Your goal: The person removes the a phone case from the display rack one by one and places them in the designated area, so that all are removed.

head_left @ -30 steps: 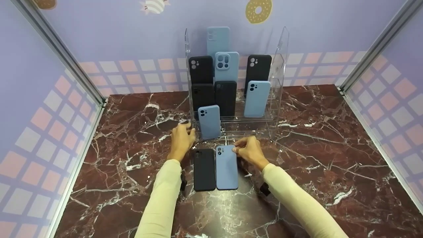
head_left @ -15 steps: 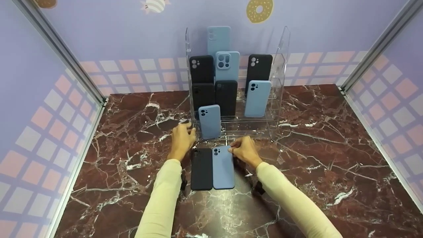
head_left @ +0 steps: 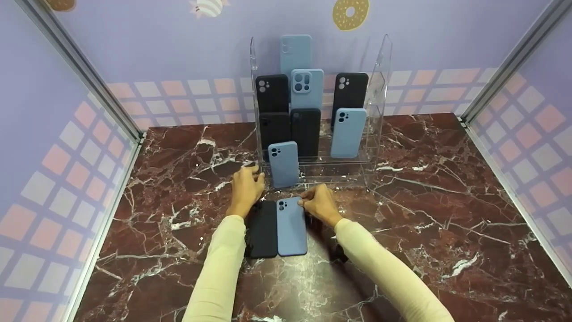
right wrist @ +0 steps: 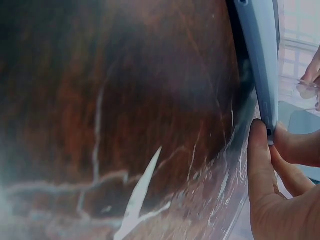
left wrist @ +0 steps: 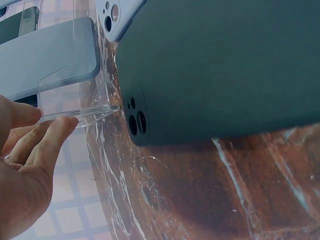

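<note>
My right hand (head_left: 318, 205) pinches the upper right corner of a blue phone case (head_left: 291, 226) lying flat on the marble surface (head_left: 424, 188), thumb and fingers (right wrist: 262, 165) closed on its edge. A black phone case (head_left: 263, 229) lies just beside it on the far side from that grip, the two touching edge to edge. My left hand (head_left: 246, 188) rests ahead of the black case, its straight, relaxed fingers (left wrist: 52, 142) touching the base of the clear acrylic display stand (head_left: 380, 89) and gripping nothing. Over the last second the blue case has slid leftward under my right grip and pushed the black case with it, so the pair now sits closer to my left forearm and part of the black case is hidden behind my sleeve. My left hand has not moved from the stand's corner. The stand, just ahead of both hands, holds blue and black cases upright on its tiers, unchanged.
</note>
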The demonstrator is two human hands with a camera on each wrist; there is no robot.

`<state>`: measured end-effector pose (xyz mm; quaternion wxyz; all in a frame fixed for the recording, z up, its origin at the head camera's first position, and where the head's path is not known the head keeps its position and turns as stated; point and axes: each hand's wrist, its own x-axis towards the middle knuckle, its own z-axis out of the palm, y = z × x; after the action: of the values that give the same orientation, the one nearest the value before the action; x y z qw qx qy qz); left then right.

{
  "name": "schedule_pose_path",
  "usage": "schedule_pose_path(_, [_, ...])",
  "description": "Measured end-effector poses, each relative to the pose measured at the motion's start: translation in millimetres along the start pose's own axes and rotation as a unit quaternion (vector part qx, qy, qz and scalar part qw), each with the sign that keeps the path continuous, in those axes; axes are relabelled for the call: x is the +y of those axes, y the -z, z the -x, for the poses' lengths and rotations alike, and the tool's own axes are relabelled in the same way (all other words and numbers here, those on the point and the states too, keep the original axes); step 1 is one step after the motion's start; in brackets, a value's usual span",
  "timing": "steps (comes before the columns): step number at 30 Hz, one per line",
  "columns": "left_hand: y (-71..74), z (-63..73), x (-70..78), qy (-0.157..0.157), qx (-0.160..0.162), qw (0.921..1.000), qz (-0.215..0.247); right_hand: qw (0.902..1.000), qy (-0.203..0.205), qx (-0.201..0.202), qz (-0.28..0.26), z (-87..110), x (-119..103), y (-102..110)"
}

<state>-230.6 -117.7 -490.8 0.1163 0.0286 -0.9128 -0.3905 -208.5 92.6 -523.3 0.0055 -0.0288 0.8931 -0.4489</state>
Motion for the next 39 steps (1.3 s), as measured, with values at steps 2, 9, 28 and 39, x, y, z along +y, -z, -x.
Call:
schedule_pose_path(2, [0.0, -0.1, 0.2, 0.000, -0.001, 1.0000, 0.005, 1.0000, 0.000, -0.001, -0.002, 0.3, -1.3, -2.3])
schedule_pose_path(9, [-0.3, -0.2, 0.5, -0.008, 0.000, 0.9999, 0.010, 1.0000, -0.005, -0.003, 0.004, 0.8, -5.3, -7.7])
schedule_pose_path(28, [0.4, -0.7, -0.3, -0.002, -0.003, 1.0000, -0.001, 1.0000, 0.002, -0.005, -0.004, 0.4, -12.1, 1.6])
schedule_pose_path(39, [-0.3, -0.6, -0.4, -0.005, 0.004, 1.0000, -0.002, 0.9965, 0.061, 0.057, 0.006, -14.1, -48.3, 29.2])
